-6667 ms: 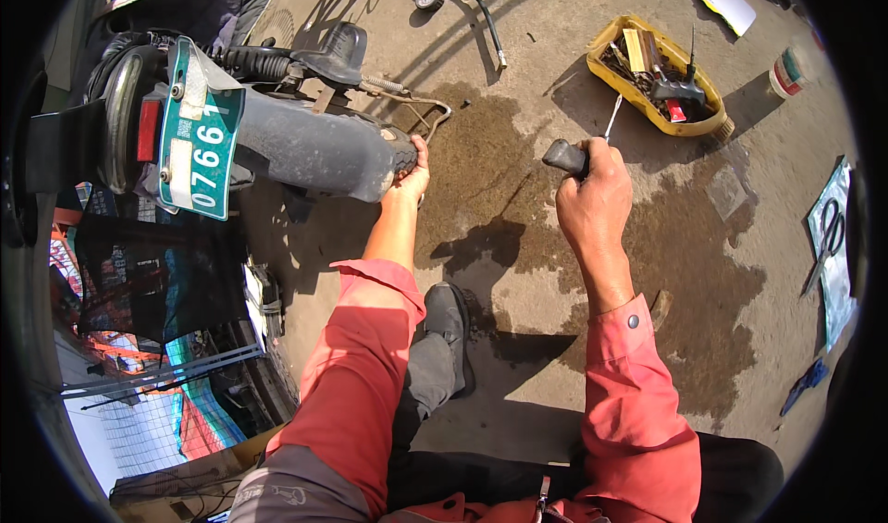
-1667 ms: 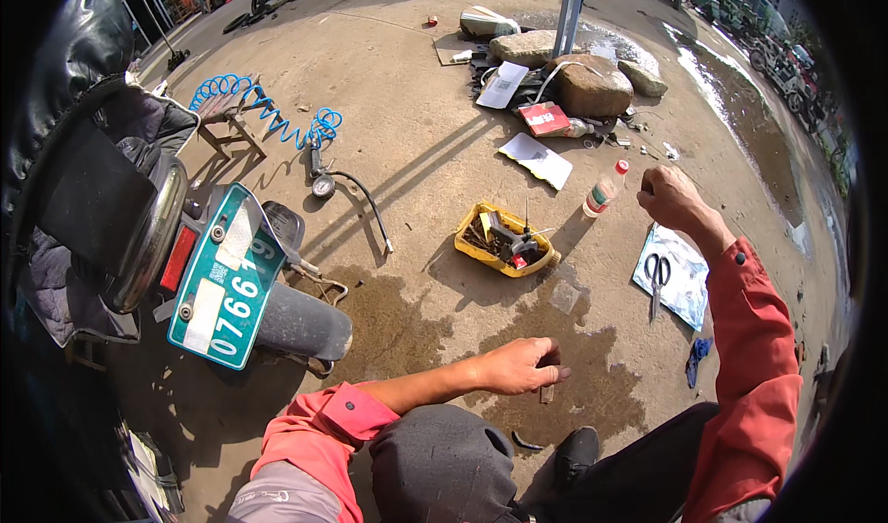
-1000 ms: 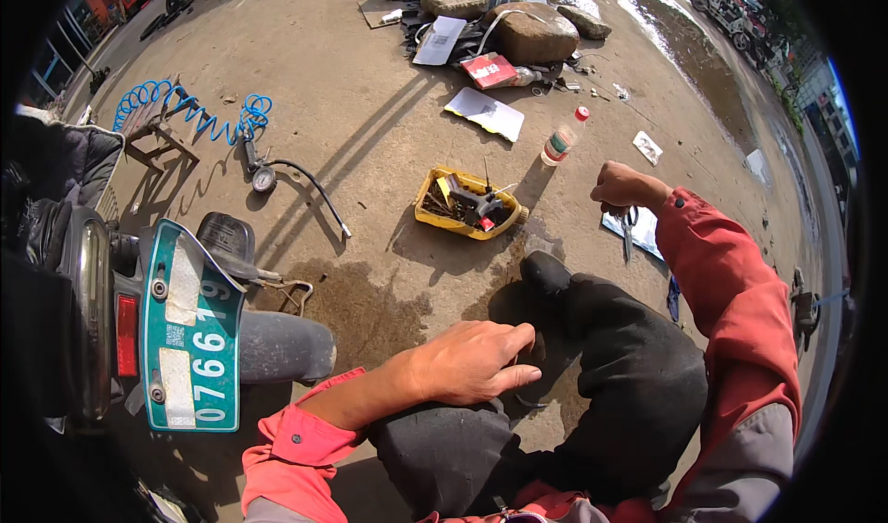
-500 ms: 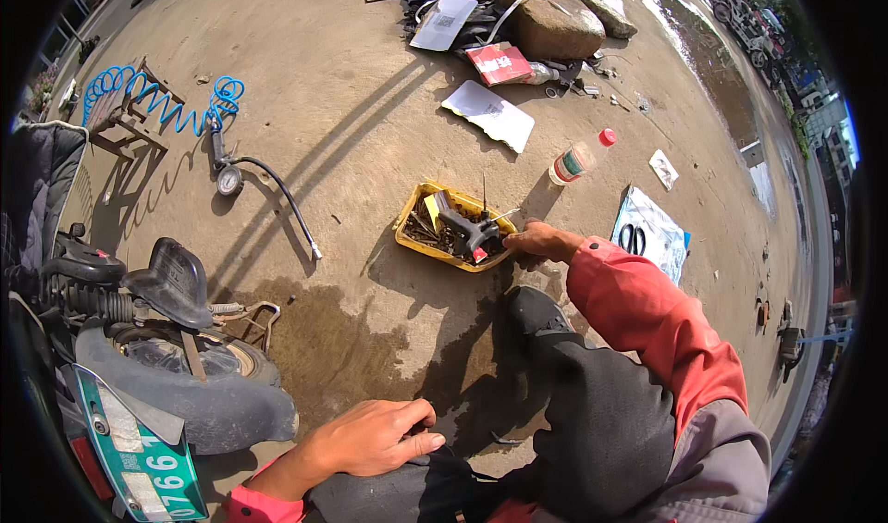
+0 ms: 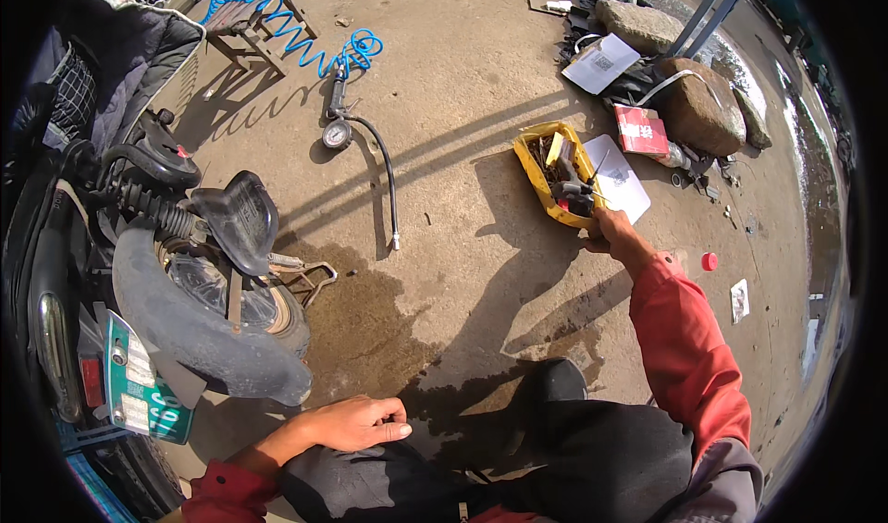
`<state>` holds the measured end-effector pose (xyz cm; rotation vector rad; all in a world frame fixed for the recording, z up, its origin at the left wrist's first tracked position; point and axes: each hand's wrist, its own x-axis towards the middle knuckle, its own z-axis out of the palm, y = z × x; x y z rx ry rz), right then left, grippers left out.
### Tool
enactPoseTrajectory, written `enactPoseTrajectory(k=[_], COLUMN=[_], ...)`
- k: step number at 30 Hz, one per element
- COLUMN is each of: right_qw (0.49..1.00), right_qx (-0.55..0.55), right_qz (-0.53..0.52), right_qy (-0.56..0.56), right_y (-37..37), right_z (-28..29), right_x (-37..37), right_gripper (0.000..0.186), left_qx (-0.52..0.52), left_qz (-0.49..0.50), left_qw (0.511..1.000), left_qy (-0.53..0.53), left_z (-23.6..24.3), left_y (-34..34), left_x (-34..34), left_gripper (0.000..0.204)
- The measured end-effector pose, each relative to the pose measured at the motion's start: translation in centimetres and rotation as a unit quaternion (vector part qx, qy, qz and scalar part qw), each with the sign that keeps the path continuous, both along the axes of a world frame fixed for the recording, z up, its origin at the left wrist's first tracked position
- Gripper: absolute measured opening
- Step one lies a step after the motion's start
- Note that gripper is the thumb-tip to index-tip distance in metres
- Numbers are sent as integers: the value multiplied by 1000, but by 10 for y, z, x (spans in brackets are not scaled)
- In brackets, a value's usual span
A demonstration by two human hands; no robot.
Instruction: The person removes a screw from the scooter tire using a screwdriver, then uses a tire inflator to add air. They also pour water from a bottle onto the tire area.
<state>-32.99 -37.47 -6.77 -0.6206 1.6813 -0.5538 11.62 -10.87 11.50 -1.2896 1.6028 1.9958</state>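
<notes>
"Two hands: what is each doing?"

"My right hand (image 5: 610,231) grips the near end of a yellow tub (image 5: 531,166); my left hand (image 5: 356,423) rests on my thigh (image 5: 338,481), fingers loosely bent, thumb apart."

"How does the tub look, and where?"

"Oblong, scuffed, holding a dark tool (image 5: 573,191) among odds and ends; ahead, to my right, overlapping a white sheet (image 5: 628,186) in view."

"The ground?"

"Sunlit outdoor concrete (image 5: 444,51), damp near my shoe (image 5: 562,380); a motorbike (image 5: 199,324) at left, rocks (image 5: 710,121) upper right."
</notes>
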Motion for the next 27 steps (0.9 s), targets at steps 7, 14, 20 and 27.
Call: enactPoseTrajectory(k=[7,14,20,27], right_qw=[999,948,574,354], right_qx=[-34,-81,-546,-523], right_qz=[3,285,597,729], right_qy=[1,118,124,262], right_y=[-73,-12,-38,-56], right_z=[-1,43,9,3], right_x=[-14,95,241,335], right_gripper=[45,34,50,40], left_qx=[40,68,46,32], left_qz=[101,130,241,323], left_qw=[994,989,968,940], left_qy=[11,-27,-46,-108], left_z=[31,65,85,100], left_y=[14,32,77,109], left_x=[-12,-29,-35,-43], left_gripper=[38,40,41,44])
